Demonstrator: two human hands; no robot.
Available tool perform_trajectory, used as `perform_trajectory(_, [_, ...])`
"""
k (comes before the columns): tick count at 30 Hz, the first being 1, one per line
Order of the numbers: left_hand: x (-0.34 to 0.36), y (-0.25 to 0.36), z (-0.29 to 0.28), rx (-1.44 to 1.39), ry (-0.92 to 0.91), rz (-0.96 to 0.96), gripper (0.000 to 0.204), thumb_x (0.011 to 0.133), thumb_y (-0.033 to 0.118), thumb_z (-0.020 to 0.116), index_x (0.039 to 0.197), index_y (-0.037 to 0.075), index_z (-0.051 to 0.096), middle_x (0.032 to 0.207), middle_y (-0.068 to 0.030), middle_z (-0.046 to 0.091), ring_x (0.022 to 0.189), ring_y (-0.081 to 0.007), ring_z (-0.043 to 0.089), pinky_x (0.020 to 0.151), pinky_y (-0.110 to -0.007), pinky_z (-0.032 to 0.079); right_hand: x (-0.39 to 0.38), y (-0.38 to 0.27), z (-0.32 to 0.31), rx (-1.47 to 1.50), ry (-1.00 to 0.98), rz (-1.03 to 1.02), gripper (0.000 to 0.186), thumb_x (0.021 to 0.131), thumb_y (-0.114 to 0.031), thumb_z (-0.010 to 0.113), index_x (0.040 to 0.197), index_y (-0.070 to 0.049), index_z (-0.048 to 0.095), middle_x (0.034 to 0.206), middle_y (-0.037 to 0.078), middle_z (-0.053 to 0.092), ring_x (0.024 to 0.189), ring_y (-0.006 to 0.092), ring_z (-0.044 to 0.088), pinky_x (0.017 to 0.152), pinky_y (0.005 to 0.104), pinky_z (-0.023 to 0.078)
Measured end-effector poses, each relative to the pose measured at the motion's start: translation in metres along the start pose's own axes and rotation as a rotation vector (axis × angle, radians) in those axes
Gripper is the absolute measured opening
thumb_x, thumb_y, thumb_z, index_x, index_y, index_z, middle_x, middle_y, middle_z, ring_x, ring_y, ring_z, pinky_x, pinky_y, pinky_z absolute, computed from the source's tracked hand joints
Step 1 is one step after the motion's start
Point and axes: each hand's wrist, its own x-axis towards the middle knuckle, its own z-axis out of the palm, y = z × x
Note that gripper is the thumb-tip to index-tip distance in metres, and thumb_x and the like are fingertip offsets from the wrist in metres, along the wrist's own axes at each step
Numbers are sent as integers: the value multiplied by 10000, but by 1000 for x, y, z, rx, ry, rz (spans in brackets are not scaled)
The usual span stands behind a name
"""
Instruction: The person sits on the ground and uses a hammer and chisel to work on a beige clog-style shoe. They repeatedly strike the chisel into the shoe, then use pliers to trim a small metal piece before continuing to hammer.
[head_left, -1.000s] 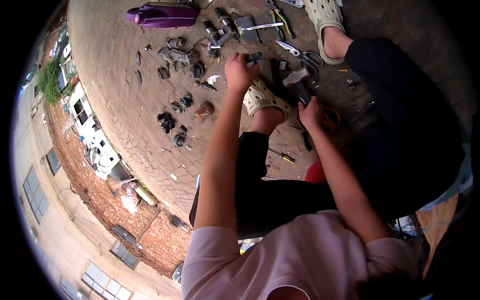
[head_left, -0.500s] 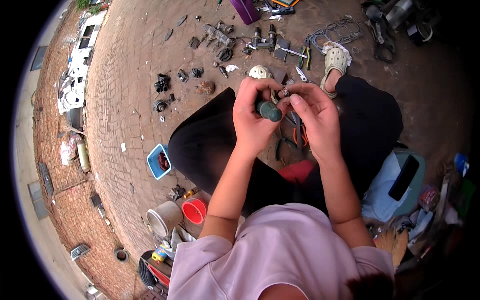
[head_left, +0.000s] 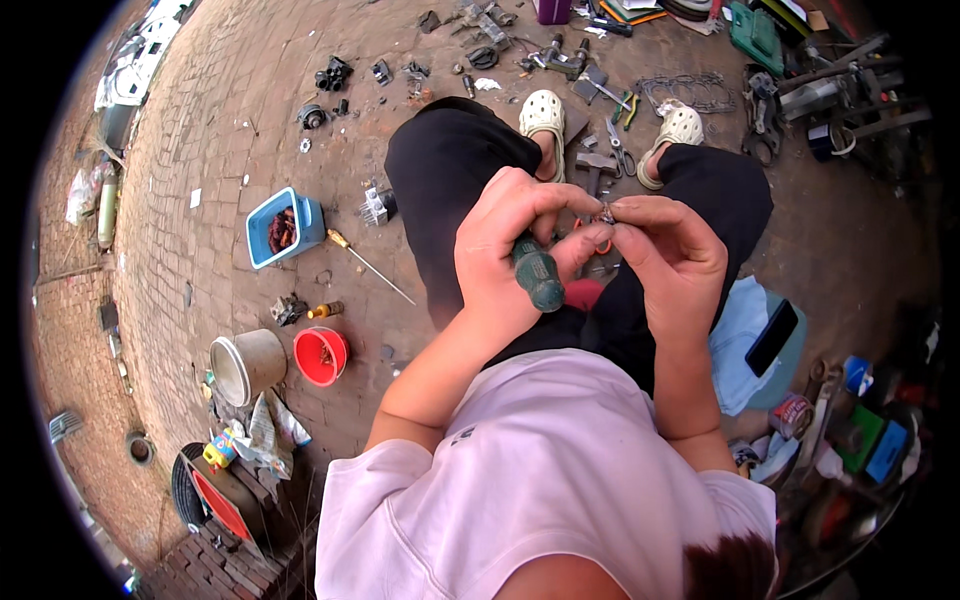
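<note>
In front of my lap, my left hand (head_left: 500, 250) is closed around a green-handled screwdriver (head_left: 538, 275). Its rounded handle end sticks out toward me, while the shaft is hidden behind the fingers. The left thumb and fingertips also touch a small metal part (head_left: 606, 215). From the other side my right hand (head_left: 675, 250) pinches that same part between thumb and fingers. Too little of it shows to tell its kind. Below the hands a red thing (head_left: 584, 294) is partly covered.
A hammer (head_left: 597, 166), scissors (head_left: 619, 150) and pliers (head_left: 631, 110) lie near my shoes. To the left are a blue basin (head_left: 258, 222), a long screwdriver (head_left: 372, 266), a red bucket (head_left: 322, 357) and a whitish bucket (head_left: 250, 366). A phone (head_left: 772, 338) rests on blue cloth at right.
The view has shifted, bringing the long screwdriver by the basin and the hammer into clearer sight. My hands sit slightly lower and farther right in the picture, still on the green-handled screwdriver and small part.
</note>
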Motion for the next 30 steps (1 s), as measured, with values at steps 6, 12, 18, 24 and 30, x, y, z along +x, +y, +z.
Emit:
perform_trajectory(6, [-4,7,-9,126,131,191,238,645,-7,796,845,58,683,674,-2,541,582,-148,444,538,-265,370,-6,-10,18,-8,-4,41,165,878,75,663,1043,65,665,1005,105,699,908,122,666,813,237,534])
perform_trajectory(12, [-4,2,-1,-261,132,-100,139,745,-77,675,826,11,602,711,-22,544,605,-110,450,589,-253,417,-4,-9,21,73,12,185,162,896,9,678,1050,57,657,965,87,709,876,107,671,775,213,531])
perform_trajectory(18, [-6,-1,-1,-704,50,-424,57,870,17,632,897,-1,585,814,-5,563,696,-74,475,663,-232,426,1,-2,15,139,11,236,171,906,0,665,1066,55,640,983,94,705,866,111,672,786,231,539])
perform_trajectory(24, [-3,-5,-3,-717,39,-453,69,891,46,645,934,-7,630,814,25,541,697,-49,432,684,-208,399,6,-2,11,219,18,238,161,915,19,632,1072,52,623,1003,106,695,906,125,669,828,250,545])
perform_trajectory(30, [-1,-4,-2,-357,-5,-338,172,812,-21,707,979,17,700,687,32,469,628,-52,412,618,-215,388,8,2,8,213,12,197,153,920,38,608,1073,47,607,1023,97,676,955,127,656,871,259,525])
